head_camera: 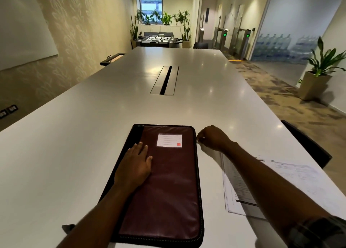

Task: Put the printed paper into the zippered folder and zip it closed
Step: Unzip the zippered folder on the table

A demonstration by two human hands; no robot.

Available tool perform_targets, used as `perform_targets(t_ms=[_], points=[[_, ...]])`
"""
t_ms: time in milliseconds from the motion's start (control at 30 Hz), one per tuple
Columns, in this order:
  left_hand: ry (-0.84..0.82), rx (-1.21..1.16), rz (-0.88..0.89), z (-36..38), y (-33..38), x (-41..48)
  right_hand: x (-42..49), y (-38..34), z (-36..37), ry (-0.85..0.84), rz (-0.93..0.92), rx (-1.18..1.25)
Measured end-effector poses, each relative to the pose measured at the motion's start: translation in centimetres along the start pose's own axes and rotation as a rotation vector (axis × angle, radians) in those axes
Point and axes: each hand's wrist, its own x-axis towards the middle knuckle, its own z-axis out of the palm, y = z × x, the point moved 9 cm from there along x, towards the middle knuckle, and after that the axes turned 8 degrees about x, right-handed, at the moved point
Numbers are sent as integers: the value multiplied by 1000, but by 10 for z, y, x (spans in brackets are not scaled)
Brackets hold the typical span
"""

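A dark maroon zippered folder [168,188] with a black spine and a white label lies flat and closed on the white table [74,154] in front of me. My left hand [135,163] rests flat on its left side, fingers spread. My right hand [211,138] is at the folder's upper right edge, fingers pinched on a small thing at the zipper track, apparently the zipper pull. The printed paper [290,182] lies on the table to the right of the folder, partly hidden under my right forearm.
A cable slot [165,80] runs down the table's middle. A dark chair back [309,146] stands at the right table edge. A potted plant [316,77] is on the carpet to the right. A small dark object [67,228] lies near my left forearm.
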Motion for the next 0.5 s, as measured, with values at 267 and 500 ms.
perform_targets(t_ms=[267,500], points=[[-69,-23,79,-17,98,-31,-19,-5,9,139,83,15],[-194,-64,56,19,140,-55,-28,-18,6,231,-7,-98]])
